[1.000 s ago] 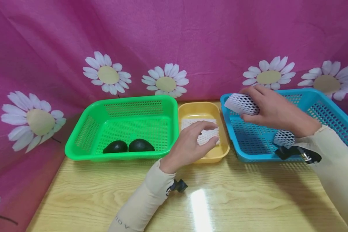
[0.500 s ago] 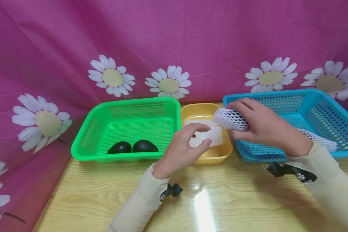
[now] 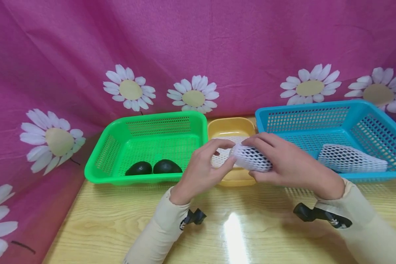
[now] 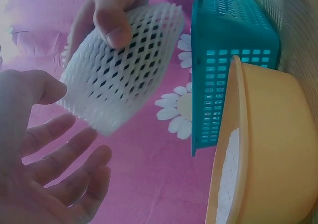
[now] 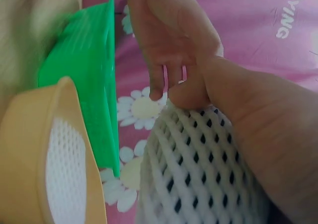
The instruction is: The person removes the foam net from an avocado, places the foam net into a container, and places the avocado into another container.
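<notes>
My right hand [image 3: 288, 163] grips an avocado in a white foam net sleeve [image 3: 252, 157], dark through the mesh, above the yellow tray [image 3: 231, 125]. At the net's left end is my left hand [image 3: 204, 167]. In the left wrist view, its thumb [image 4: 49, 87] meets the edge of the net while the other fingers spread loosely below. Flat white foam nets [image 3: 222, 157] lie in the tray, partly hidden by the hands. Two dark avocados [image 3: 167, 166] sit bare at the front of the green basket [image 3: 135, 179].
To the right stands a blue basket [image 3: 310, 106], which holds another white foam net [image 3: 351, 158] with something dark inside. All three containers line up on a wooden table [image 3: 118, 212] before a pink flowered curtain [image 3: 244, 47].
My right hand has carried the netted avocado left and down from the blue basket to my left hand. The net in the blue basket has come into fuller view.
</notes>
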The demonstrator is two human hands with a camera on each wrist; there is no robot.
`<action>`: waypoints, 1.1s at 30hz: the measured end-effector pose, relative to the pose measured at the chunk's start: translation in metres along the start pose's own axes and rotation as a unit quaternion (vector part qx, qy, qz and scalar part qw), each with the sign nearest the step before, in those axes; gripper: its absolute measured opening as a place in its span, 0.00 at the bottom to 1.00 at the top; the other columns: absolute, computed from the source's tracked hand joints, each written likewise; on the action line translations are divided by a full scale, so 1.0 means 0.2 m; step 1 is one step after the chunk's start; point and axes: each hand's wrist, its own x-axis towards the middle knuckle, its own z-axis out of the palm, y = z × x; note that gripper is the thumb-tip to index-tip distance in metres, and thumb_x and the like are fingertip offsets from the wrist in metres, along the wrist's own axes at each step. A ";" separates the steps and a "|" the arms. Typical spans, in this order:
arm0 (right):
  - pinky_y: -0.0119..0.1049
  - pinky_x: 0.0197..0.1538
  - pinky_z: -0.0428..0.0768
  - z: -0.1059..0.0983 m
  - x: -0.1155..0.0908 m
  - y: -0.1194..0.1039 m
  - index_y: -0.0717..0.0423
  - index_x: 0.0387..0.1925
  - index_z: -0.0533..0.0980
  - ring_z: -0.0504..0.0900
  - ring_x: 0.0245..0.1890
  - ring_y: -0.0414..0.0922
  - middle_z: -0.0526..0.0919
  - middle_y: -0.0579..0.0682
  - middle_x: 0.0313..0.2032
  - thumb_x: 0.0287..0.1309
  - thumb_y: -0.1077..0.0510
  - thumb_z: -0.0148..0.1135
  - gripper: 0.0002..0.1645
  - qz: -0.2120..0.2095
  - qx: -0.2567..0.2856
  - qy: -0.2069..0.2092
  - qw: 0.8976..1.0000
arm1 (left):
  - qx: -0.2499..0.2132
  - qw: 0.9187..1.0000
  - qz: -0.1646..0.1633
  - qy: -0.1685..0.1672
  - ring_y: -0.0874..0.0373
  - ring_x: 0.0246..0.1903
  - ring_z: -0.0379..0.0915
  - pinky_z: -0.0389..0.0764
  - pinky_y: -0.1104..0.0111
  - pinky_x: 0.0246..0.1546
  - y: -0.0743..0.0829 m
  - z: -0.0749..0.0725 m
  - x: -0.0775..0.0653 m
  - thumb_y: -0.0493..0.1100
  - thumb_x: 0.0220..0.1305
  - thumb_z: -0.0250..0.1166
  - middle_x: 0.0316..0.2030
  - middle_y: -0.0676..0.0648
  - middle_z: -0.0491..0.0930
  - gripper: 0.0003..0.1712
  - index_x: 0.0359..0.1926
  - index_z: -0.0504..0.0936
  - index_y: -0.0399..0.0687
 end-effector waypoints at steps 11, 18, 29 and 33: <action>0.37 0.43 0.81 0.08 -0.04 -0.05 0.48 0.59 0.72 0.77 0.46 0.39 0.79 0.43 0.52 0.44 0.41 0.70 0.39 -0.026 0.013 -0.040 0.999 | 0.000 0.999 0.012 -0.032 0.61 0.51 0.79 0.82 0.67 0.47 -0.03 0.01 -0.08 0.50 0.65 0.62 0.51 0.52 0.82 0.19 0.55 0.77 0.50; 0.31 0.39 0.80 0.16 -0.07 -0.12 0.46 0.61 0.71 0.76 0.42 0.35 0.79 0.41 0.50 0.43 0.42 0.70 0.40 -0.038 0.023 -0.085 0.995 | 0.019 0.998 0.039 -0.055 0.61 0.50 0.78 0.82 0.68 0.46 -0.05 0.02 -0.20 0.50 0.66 0.61 0.51 0.52 0.81 0.20 0.56 0.76 0.51; 0.40 0.48 0.83 0.21 -0.10 -0.18 0.43 0.64 0.68 0.78 0.51 0.40 0.77 0.43 0.56 0.47 0.36 0.69 0.43 -0.009 0.023 -0.162 0.986 | 0.021 0.999 0.019 -0.041 0.58 0.43 0.79 0.82 0.69 0.42 -0.08 0.03 -0.29 0.47 0.63 0.64 0.48 0.50 0.82 0.19 0.54 0.76 0.49; 0.40 0.50 0.83 0.22 -0.11 -0.19 0.41 0.64 0.68 0.77 0.54 0.39 0.77 0.41 0.56 0.47 0.35 0.69 0.43 -0.015 0.013 -0.144 0.989 | 0.039 0.998 0.022 -0.045 0.59 0.40 0.78 0.81 0.71 0.41 -0.10 0.03 -0.31 0.48 0.63 0.64 0.47 0.50 0.83 0.20 0.54 0.77 0.48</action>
